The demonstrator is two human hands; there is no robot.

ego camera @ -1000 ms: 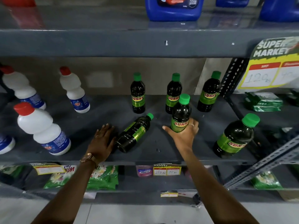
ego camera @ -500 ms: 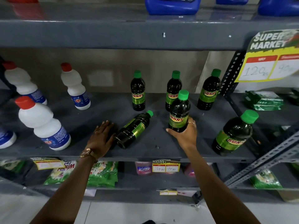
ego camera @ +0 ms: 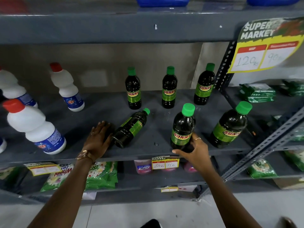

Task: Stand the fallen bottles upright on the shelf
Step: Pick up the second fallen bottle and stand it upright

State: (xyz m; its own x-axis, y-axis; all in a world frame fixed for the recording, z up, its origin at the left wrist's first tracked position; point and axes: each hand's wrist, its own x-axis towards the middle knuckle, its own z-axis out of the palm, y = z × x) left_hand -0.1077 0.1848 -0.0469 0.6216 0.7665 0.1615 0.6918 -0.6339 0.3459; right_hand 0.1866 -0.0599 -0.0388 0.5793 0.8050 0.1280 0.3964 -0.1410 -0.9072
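Note:
On the grey shelf (ego camera: 102, 111) a dark Sunny bottle with a green cap lies on its side (ego camera: 130, 128), cap pointing to the back right. My left hand (ego camera: 98, 139) rests flat on the shelf, fingers apart, against that bottle's base. My right hand (ego camera: 195, 150) grips the bottom of an upright Sunny bottle (ego camera: 183, 127) standing near the shelf's front edge. Three more Sunny bottles stand upright along the back (ego camera: 133, 89), (ego camera: 169, 88), (ego camera: 204, 85), and another stands at the front right (ego camera: 230, 125).
White bottles with red caps (ego camera: 32, 127), (ego camera: 66, 88) stand on the left of the shelf. A slanted metal brace (ego camera: 263, 145) crosses at the right. A yellow price sign (ego camera: 266, 45) hangs above. Green packets (ego camera: 102, 175) fill the lower shelf.
My right hand has brought the upright bottle forward and to the right, down near the shelf's front edge. My left hand and the lying bottle have stayed put.

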